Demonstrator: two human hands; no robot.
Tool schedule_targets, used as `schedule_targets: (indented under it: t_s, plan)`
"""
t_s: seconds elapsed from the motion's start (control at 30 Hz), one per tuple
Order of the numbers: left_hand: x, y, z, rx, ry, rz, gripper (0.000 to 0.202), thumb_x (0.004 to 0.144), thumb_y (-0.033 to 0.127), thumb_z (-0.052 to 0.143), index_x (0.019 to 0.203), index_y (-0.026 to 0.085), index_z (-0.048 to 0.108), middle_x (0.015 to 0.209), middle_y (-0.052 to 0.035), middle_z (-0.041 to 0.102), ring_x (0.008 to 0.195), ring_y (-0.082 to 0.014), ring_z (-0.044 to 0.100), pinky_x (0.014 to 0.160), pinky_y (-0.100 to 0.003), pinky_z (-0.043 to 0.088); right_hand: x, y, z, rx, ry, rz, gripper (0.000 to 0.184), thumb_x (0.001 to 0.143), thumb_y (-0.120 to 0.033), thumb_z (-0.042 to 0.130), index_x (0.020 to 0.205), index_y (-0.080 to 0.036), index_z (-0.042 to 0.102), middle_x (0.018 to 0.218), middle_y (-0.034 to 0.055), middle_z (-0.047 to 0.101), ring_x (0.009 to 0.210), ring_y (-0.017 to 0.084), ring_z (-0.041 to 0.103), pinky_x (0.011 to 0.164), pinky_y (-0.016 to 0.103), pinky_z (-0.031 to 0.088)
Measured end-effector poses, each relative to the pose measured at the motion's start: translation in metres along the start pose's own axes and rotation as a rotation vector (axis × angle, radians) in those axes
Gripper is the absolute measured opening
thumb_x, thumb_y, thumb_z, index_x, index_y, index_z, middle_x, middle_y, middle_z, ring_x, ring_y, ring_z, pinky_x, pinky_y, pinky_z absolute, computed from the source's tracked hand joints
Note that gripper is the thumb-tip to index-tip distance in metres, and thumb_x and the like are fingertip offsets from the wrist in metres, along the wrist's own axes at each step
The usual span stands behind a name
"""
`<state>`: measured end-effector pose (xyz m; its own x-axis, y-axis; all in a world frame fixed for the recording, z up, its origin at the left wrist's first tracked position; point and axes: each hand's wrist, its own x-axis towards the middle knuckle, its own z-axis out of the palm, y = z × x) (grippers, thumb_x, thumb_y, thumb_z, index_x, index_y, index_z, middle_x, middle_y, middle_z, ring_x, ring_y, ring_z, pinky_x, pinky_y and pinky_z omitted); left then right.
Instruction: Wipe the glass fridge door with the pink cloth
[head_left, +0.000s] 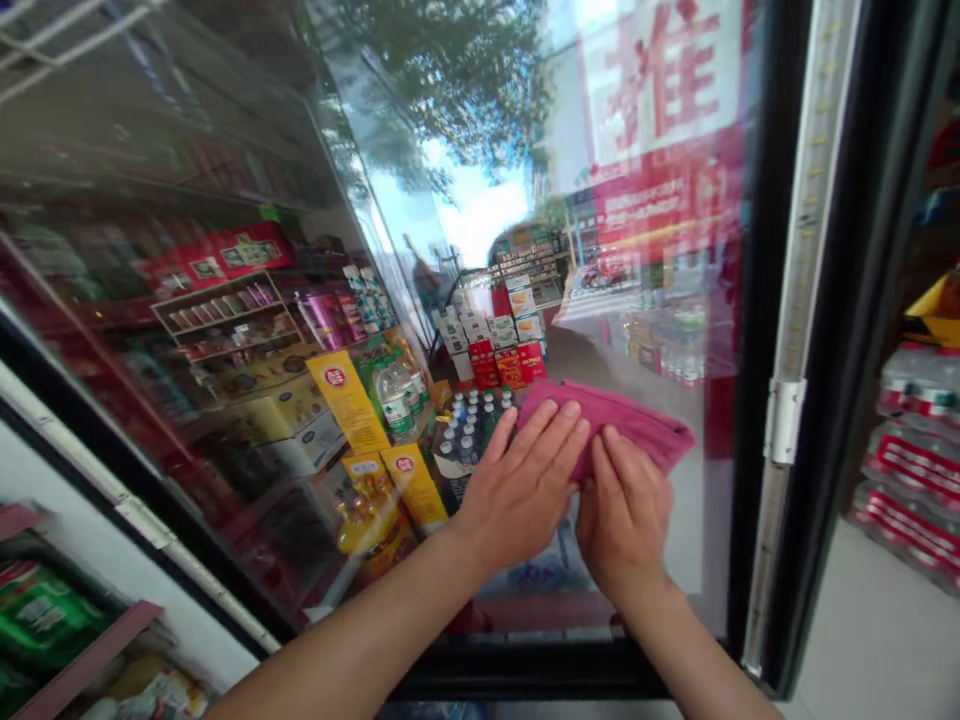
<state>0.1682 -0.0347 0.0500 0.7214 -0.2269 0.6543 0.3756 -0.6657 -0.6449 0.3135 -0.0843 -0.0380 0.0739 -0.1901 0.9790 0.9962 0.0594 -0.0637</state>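
Note:
A folded pink cloth (637, 425) lies against the glass door (480, 130), low and right of the middle. My left hand (525, 480) rests flat on the cloth's left part, its fingers stretched out over the fabric and the thumb apart. Close beside it, my right hand (626, 500) has bent fingers closed on the cloth's lower edge. The palm and part of the thumb of that hand are hidden. Both forearms reach up from the bottom of the view.
The door has a black frame (750, 400) with a pale metal strip (795, 250). A red and white sign (667, 100) shows at the upper right. Shelves, bottles and boxes appear in or through the glass. Wrapped bottle packs (915, 450) stand at right; green packages (49, 610) at lower left.

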Motion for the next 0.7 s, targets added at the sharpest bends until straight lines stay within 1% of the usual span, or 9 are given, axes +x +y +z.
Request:
schedule_targets:
  t_s: [0.07, 0.13, 0.2, 0.3, 0.4, 0.47, 0.63, 0.7]
  plan:
    - [-0.001, -0.001, 0.0, 0.026, 0.008, -0.022, 0.062, 0.108, 0.03, 0.055, 0.166, 0.012, 0.047, 0.182, -0.0056, 0.016, 0.171, -0.0215, 0.016, 0.143, -0.052, 0.01, 0.003, 0.009, 0.0, -0.033, -0.059, -0.081, 0.067, 0.098, 0.002, 0.06, 0.164, -0.007, 0.05, 0.151, 0.0237, 0.063, 0.157, 0.028, 0.048, 0.13, 0.048, 0.039]
    - [-0.002, -0.005, -0.002, 0.051, 0.02, -0.059, 0.061, 0.107, 0.029, 0.054, 0.166, 0.014, 0.049, 0.182, -0.0056, 0.015, 0.172, -0.0213, 0.014, 0.142, -0.054, 0.005, 0.015, 0.014, -0.003, -0.06, -0.147, -0.153, 0.07, 0.101, 0.001, 0.054, 0.17, -0.007, 0.041, 0.157, 0.0237, 0.059, 0.166, 0.027, 0.035, 0.134, 0.05, 0.032]
    - [-0.005, -0.012, -0.007, 0.074, 0.035, -0.108, 0.06, 0.108, 0.031, 0.053, 0.167, 0.017, 0.049, 0.182, -0.0052, 0.014, 0.172, -0.0211, 0.011, 0.142, -0.057, 0.002, 0.032, 0.013, -0.007, -0.092, -0.251, -0.215, 0.067, 0.105, -0.003, 0.049, 0.171, -0.008, 0.038, 0.163, 0.0218, 0.054, 0.17, 0.026, 0.025, 0.138, 0.051, 0.023]
    - [-0.016, -0.034, -0.018, 0.126, 0.045, -0.181, 0.063, 0.11, 0.039, 0.052, 0.17, 0.019, 0.044, 0.183, -0.0037, 0.011, 0.173, -0.0203, 0.006, 0.141, -0.06, -0.001, 0.061, 0.001, -0.006, -0.107, -0.372, -0.32, 0.057, 0.112, -0.017, 0.046, 0.168, -0.009, 0.042, 0.171, 0.0177, 0.044, 0.172, 0.027, 0.017, 0.139, 0.056, 0.012]
    - [-0.034, -0.062, -0.034, 0.173, 0.025, -0.238, 0.07, 0.11, 0.048, 0.056, 0.172, 0.021, 0.04, 0.183, -0.0012, 0.012, 0.173, -0.0194, 0.005, 0.141, -0.059, -0.002, 0.086, -0.023, 0.011, -0.086, -0.43, -0.427, 0.055, 0.114, -0.024, 0.042, 0.166, -0.007, 0.044, 0.175, 0.0153, 0.037, 0.173, 0.025, 0.01, 0.14, 0.056, 0.007]
    - [-0.05, -0.081, -0.048, 0.207, 0.015, -0.279, 0.071, 0.109, 0.05, 0.056, 0.172, 0.02, 0.04, 0.182, -0.0008, 0.015, 0.172, -0.0192, 0.01, 0.141, -0.057, -0.002, 0.097, -0.045, 0.028, -0.075, -0.46, -0.471, 0.056, 0.113, -0.026, 0.043, 0.166, -0.006, 0.045, 0.177, 0.0136, 0.033, 0.173, 0.025, 0.007, 0.141, 0.054, 0.005]
    - [-0.095, -0.122, -0.082, 0.303, 0.019, -0.447, 0.068, 0.107, 0.046, 0.062, 0.168, 0.019, 0.049, 0.179, -0.008, 0.031, 0.167, -0.0236, 0.029, 0.141, -0.054, 0.002, 0.112, -0.11, 0.076, -0.043, -0.507, -0.608, 0.066, 0.111, -0.037, 0.052, 0.169, -0.005, 0.044, 0.182, 0.012, 0.017, 0.173, 0.027, 0.0, 0.141, 0.053, -0.002]
    - [-0.116, -0.138, -0.095, 0.332, -0.009, -0.501, 0.068, 0.106, 0.045, 0.064, 0.168, 0.02, 0.049, 0.179, -0.0086, 0.031, 0.166, -0.0248, 0.032, 0.141, -0.055, 0.002, 0.116, -0.137, 0.095, -0.033, -0.508, -0.675, 0.071, 0.11, -0.04, 0.055, 0.17, -0.004, 0.042, 0.183, 0.013, 0.013, 0.173, 0.029, -0.002, 0.141, 0.053, -0.003]
